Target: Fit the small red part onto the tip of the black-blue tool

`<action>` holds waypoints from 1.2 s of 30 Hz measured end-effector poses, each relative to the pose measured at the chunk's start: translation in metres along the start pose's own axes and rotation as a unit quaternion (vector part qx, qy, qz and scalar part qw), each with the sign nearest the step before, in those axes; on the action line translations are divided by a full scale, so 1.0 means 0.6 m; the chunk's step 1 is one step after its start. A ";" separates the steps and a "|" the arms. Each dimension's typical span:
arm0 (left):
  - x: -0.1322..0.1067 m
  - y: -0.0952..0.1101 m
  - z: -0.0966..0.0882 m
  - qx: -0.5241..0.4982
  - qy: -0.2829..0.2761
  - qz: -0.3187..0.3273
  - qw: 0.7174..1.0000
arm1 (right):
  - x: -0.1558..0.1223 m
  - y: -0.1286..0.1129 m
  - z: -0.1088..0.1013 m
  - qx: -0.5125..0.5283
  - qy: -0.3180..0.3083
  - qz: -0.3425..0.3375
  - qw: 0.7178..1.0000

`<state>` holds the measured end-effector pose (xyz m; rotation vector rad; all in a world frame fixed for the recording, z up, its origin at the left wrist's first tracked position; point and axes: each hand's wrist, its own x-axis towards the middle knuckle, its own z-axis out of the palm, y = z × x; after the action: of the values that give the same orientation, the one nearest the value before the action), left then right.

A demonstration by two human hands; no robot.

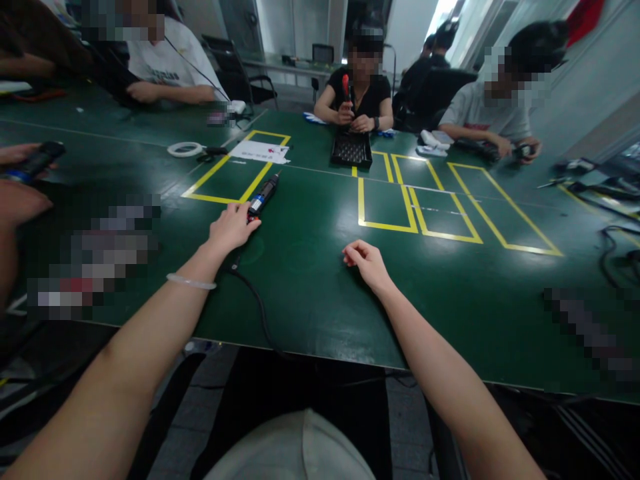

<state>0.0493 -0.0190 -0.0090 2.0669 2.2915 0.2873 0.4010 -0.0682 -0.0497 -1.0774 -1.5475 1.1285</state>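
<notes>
My left hand (231, 230) is closed around the rear of a black and blue electric screwdriver (264, 193) lying on the green table. Its narrow tip points away from me, towards the back. From its rear a black cord (255, 297) runs over the front edge of the table. My right hand (367, 263) rests on the bare table top, fingers curled in, and I see nothing in them.
Yellow tape outlines (387, 227) mark the green table (310, 293). A white paper sheet (257, 152), a white tape roll (185, 149) and a black tray (351, 150) lie farther back. Several people sit around. At the left, a person's hands hold a dark tool (37, 160).
</notes>
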 end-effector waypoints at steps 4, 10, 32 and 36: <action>0.027 -0.032 0.002 0.020 0.022 -0.024 0.999 | 0.000 0.001 0.001 0.003 -0.005 -0.004 1.000; 0.028 -0.024 0.011 0.076 0.109 -0.046 0.990 | -0.001 0.002 -0.001 -0.006 -0.015 -0.008 1.000; -0.002 0.080 -0.015 -0.303 0.018 0.131 0.944 | -0.003 0.002 0.006 -0.032 -0.033 -0.011 0.999; -0.047 0.154 -0.004 -0.419 -0.187 0.241 0.855 | -0.008 -0.003 0.013 -0.008 -0.056 -0.031 0.998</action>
<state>0.1427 -0.0386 0.0059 1.9038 1.0771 0.6770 0.3943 -0.0747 -0.0504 -0.9838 -1.6693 1.1520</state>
